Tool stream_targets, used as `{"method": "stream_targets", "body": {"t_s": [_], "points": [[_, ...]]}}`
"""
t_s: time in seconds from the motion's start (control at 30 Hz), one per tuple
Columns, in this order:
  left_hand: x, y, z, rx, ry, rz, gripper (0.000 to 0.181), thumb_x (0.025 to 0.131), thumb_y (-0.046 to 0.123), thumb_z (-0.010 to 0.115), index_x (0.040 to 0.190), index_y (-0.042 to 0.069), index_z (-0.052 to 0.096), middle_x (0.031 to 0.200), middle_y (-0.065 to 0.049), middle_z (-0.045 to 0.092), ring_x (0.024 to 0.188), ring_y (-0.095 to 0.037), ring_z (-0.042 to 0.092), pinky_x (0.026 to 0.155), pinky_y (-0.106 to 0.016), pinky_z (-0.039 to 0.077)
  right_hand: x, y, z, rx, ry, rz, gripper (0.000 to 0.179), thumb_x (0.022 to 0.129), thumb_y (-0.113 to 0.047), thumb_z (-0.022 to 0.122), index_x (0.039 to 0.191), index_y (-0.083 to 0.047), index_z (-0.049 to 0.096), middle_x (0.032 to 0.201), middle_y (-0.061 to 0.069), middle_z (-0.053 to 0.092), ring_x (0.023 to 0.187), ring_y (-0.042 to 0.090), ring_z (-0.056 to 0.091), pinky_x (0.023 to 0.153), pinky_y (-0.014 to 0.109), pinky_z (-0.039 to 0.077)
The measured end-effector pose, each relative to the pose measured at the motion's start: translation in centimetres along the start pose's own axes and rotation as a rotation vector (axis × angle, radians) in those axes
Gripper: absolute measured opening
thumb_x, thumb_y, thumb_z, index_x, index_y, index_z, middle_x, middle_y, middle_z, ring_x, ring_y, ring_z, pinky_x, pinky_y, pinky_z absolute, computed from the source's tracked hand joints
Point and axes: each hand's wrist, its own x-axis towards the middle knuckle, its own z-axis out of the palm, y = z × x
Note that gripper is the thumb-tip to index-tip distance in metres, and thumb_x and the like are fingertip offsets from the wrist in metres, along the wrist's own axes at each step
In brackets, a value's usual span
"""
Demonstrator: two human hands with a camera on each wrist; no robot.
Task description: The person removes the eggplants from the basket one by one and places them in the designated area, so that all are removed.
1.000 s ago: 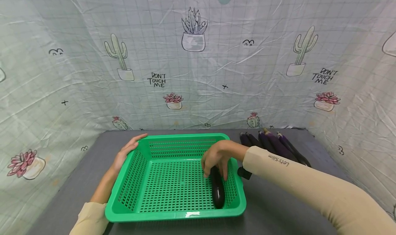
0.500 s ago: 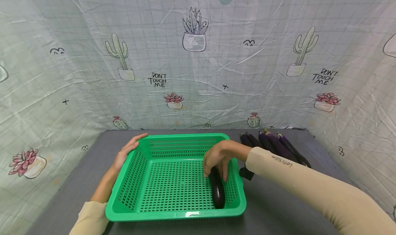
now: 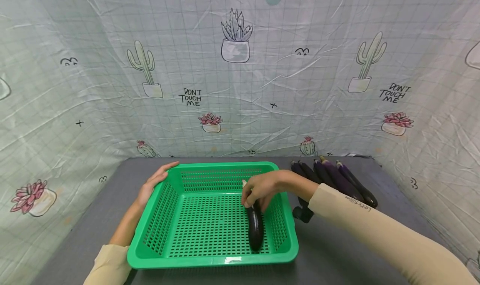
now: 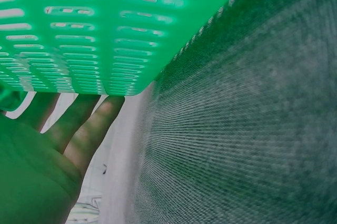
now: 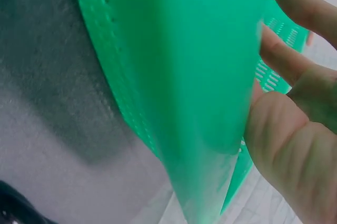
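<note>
A long dark eggplant (image 3: 256, 231) lies lengthwise in the green basket (image 3: 213, 261), a little in from its right wall. Its pale stem end shows past the fingers of my right hand (image 3: 262, 188), which grips it near the top from above. In the right wrist view the basket wall (image 5: 200, 66) hides the eggplant, and only part of the right hand (image 5: 295, 103) shows. My left hand (image 3: 151, 186) rests along the basket's left rim near the far corner. In the left wrist view, the left hand's fingers (image 4: 89, 134) reach straight out against the basket's outer side (image 4: 89, 50).
Several more eggplants (image 3: 339, 181) lie side by side on the grey table (image 3: 333, 243) to the right of the basket, partly behind the right forearm. A patterned cloth (image 3: 240, 143) hangs behind the table and along both sides.
The eggplant has shifted left, away from the basket's right wall, with my right hand on it, and its pale stem end has come into sight. The left hand and basket stay put.
</note>
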Motion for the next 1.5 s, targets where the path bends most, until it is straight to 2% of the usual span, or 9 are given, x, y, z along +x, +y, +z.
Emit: {"method": "stream_targets", "body": {"t_s": [0.23, 0.47, 0.67, 0.8, 1.07, 1.2, 1.33, 1.4, 1.5], "points": [[-0.1, 0.1, -0.1, -0.122, -0.054, -0.013, 0.05, 0.114, 0.014, 0.017, 0.163, 0.008, 0.027, 0.156, 0.0, 0.04, 0.129, -0.016, 0.061, 0.101, -0.027, 0.054, -0.8, 0.8, 0.1, 0.052, 0.014, -0.116, 0.034, 0.103, -0.015, 0.064, 0.135, -0.005, 0.066, 0.124, 0.008, 0.065, 0.103, 0.024, 0.074, 0.093, 0.038, 0.061], [0.0, 0.2, 0.0, -0.084, -0.029, -0.021, 0.05, 0.114, 0.016, 0.019, 0.163, 0.011, 0.031, 0.159, -0.002, 0.036, 0.13, -0.013, 0.059, 0.102, -0.024, 0.051, -2.1, 1.3, -0.2, 0.125, 0.035, -0.224, 0.037, 0.102, -0.017, 0.066, 0.138, -0.006, 0.064, 0.12, 0.01, 0.068, 0.106, 0.02, 0.071, 0.097, 0.042, 0.06], [-0.1, 0.3, -0.1, -0.198, -0.072, -0.026, 0.05, 0.114, 0.014, 0.016, 0.163, 0.011, 0.027, 0.152, -0.001, 0.046, 0.131, -0.017, 0.06, 0.103, -0.029, 0.054, -3.3, 1.6, -0.3, 0.198, 0.07, -0.307, 0.036, 0.102, -0.017, 0.067, 0.136, -0.006, 0.065, 0.133, 0.012, 0.058, 0.11, 0.021, 0.068, 0.095, 0.041, 0.06], [-0.1, 0.3, -0.1, -0.21, -0.081, -0.023, 0.05, 0.114, 0.014, 0.015, 0.163, 0.01, 0.026, 0.151, -0.001, 0.047, 0.132, -0.017, 0.059, 0.103, -0.03, 0.054, -4.1, 1.9, -0.4, 0.253, 0.083, -0.369, 0.038, 0.102, -0.017, 0.067, 0.138, -0.005, 0.063, 0.144, 0.014, 0.05, 0.116, 0.024, 0.064, 0.097, 0.042, 0.06], [0.0, 0.4, 0.0, -0.01, 0.001, -0.003, 0.05, 0.114, 0.017, 0.02, 0.162, 0.008, 0.032, 0.163, -0.001, 0.031, 0.132, -0.007, 0.054, 0.103, -0.019, 0.048, -5.9, 3.1, -0.6, 0.312, 0.17, -0.5, 0.04, 0.102, -0.021, 0.067, 0.14, -0.01, 0.061, 0.151, 0.014, 0.049, 0.12, 0.027, 0.067, 0.1, 0.046, 0.058], [0.0, 0.4, 0.0, 0.006, 0.005, 0.007, 0.049, 0.114, 0.016, 0.02, 0.161, 0.015, 0.037, 0.163, 0.002, 0.031, 0.133, -0.004, 0.052, 0.104, -0.017, 0.046, -6.7, 3.4, -0.5, 0.331, 0.201, -0.553, 0.039, 0.103, -0.019, 0.066, 0.14, -0.009, 0.061, 0.151, 0.018, 0.048, 0.119, 0.029, 0.068, 0.1, 0.048, 0.058], [0.0, 0.4, -0.1, 0.029, 0.012, 0.005, 0.05, 0.114, 0.017, 0.021, 0.161, 0.007, 0.033, 0.163, 0.001, 0.031, 0.137, 0.0, 0.046, 0.106, -0.016, 0.041, -7.3, 3.6, -0.4, 0.322, 0.252, -0.584, 0.037, 0.103, -0.018, 0.065, 0.138, -0.008, 0.061, 0.147, 0.019, 0.05, 0.116, 0.03, 0.069, 0.098, 0.049, 0.059], [0.1, 0.4, -0.1, 0.055, 0.024, -0.007, 0.05, 0.114, 0.018, 0.021, 0.161, 0.002, 0.031, 0.164, -0.001, 0.031, 0.14, 0.002, 0.041, 0.11, -0.021, 0.036, -7.6, 3.8, -0.3, 0.295, 0.294, -0.599, 0.035, 0.103, -0.018, 0.065, 0.137, -0.009, 0.061, 0.143, 0.019, 0.053, 0.109, 0.031, 0.071, 0.096, 0.049, 0.059], [0.3, 0.3, -0.1, 0.111, 0.044, -0.023, 0.051, 0.114, 0.02, 0.023, 0.16, -0.001, 0.031, 0.166, -0.002, 0.029, 0.142, 0.008, 0.029, 0.118, -0.041, 0.023, -8.1, 4.2, -0.1, 0.251, 0.37, -0.617, 0.031, 0.103, -0.018, 0.065, 0.134, -0.011, 0.062, 0.137, 0.015, 0.057, 0.102, 0.03, 0.071, 0.092, 0.051, 0.059]]}}
